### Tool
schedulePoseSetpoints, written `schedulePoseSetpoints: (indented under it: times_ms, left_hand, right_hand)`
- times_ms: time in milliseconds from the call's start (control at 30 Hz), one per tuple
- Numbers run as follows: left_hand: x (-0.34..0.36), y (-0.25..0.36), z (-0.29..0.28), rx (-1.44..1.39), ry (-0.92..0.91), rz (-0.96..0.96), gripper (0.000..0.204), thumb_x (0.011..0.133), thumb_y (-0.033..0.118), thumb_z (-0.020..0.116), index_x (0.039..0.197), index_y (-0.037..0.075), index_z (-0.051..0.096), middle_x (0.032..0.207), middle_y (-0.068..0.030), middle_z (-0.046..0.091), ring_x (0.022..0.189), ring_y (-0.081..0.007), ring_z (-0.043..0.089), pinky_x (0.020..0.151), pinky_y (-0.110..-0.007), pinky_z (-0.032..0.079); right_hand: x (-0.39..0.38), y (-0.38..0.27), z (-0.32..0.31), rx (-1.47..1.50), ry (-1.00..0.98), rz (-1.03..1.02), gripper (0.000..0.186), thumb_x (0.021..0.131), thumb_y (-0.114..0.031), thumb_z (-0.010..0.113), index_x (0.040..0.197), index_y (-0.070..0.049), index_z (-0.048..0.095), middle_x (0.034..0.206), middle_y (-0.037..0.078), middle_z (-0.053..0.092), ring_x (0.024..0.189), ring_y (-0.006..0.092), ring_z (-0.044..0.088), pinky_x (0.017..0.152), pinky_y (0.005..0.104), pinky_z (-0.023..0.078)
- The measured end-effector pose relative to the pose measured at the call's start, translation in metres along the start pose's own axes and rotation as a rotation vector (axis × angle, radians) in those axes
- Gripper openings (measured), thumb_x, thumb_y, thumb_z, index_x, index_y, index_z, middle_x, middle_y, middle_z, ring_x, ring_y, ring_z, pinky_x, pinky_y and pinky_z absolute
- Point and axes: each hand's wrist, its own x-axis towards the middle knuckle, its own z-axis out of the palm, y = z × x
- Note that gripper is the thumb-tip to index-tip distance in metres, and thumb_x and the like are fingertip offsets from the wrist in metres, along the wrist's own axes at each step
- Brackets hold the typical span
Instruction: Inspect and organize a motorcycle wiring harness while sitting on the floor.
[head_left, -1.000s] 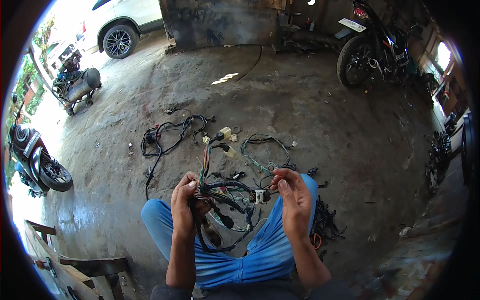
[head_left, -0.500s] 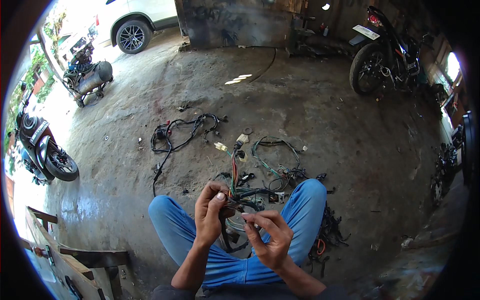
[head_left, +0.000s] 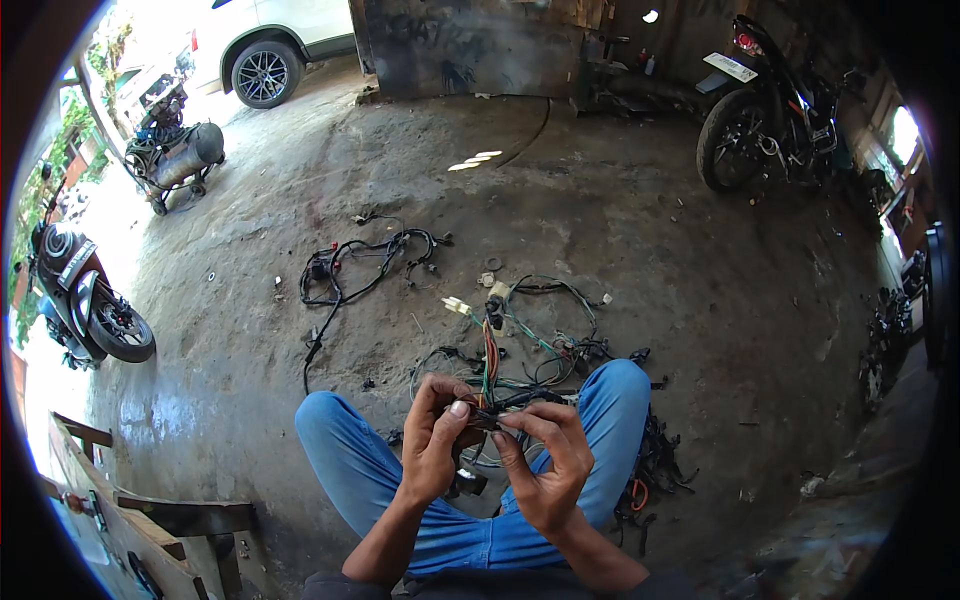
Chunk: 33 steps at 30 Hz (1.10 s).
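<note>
Between my knees, a wiring harness (head_left: 491, 358) with red, green and orange wires stands up out of my grip. Pale plug connectors (head_left: 457, 305) and a dark one top its wires. My left hand (head_left: 436, 437) is closed around the bundle, thumb pressed on top. Close beside it, my right hand (head_left: 548, 458) pinches at the dark wires with thumb and fingertips. Exactly which strand it holds is hidden. More of the harness, partly black-wrapped, spreads behind and below my hands.
On the concrete floor ahead lie a black wiring loom (head_left: 340, 270) and a loop of green wire (head_left: 560, 285). Dark cable scraps (head_left: 662, 455) lie by my right knee. A wooden bench (head_left: 180, 515) stands at lower left. Farther off are motorcycles (head_left: 735, 135), an air compressor (head_left: 185, 155) and a white car (head_left: 290, 30).
The left hand has shifted slightly right, and the upright wires and connectors have swung right with it. My right hand has moved up closer to the left, its fingertips now at the bundle.
</note>
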Motion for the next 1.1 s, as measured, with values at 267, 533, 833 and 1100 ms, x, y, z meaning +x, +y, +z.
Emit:
schedulePoseSetpoints:
  times_ms: [267,533,833,1100]
  left_hand:
    - [0.0,0.001,0.002,0.083,-0.127,-0.021,0.029,0.097,0.011,0.063,0.121,0.002,0.049,0.106,-0.0019,0.054,0.099,-0.0088,0.053,0.085,-0.025,0.047]
    - [0.011,0.003,-0.004,0.304,-0.223,-0.102,0.036,0.093,0.019,0.073,0.118,0.001,0.052,0.102,-0.0005,0.057,0.094,-0.0068,0.055,0.081,-0.023,0.046]
    - [0.023,0.009,0.007,0.415,-0.182,-0.168,0.022,0.093,0.012,0.065,0.108,-0.002,0.059,0.087,-0.0009,0.064,0.079,-0.0051,0.055,0.07,-0.023,0.046]
    - [0.015,0.005,0.009,0.177,-0.042,-0.17,0.018,0.099,0.015,0.062,0.11,0.001,0.057,0.085,0.0024,0.057,0.073,-0.003,0.047,0.062,-0.02,0.039]
  right_hand:
    - [0.004,-0.004,0.003,-0.038,0.03,0.007,0.019,0.082,-0.002,0.08,0.101,-0.006,0.077,0.094,0.007,0.069,0.087,0.0203,0.067,0.074,0.0314,0.054]
    - [0.022,-0.001,-0.003,-0.017,-0.019,0.123,0.018,0.083,-0.005,0.08,0.1,-0.008,0.079,0.086,0.005,0.065,0.08,0.0175,0.063,0.067,0.0295,0.051]
    - [0.045,-0.001,-0.011,-0.141,-0.064,-0.079,0.018,0.082,-0.008,0.08,0.1,-0.01,0.078,0.088,0.004,0.058,0.084,0.02,0.055,0.074,0.0336,0.045]
    - [0.001,-0.013,-0.019,-0.209,0.153,-0.145,0.018,0.081,-0.004,0.079,0.098,-0.01,0.077,0.088,0.002,0.059,0.085,0.0197,0.053,0.074,0.0316,0.042]
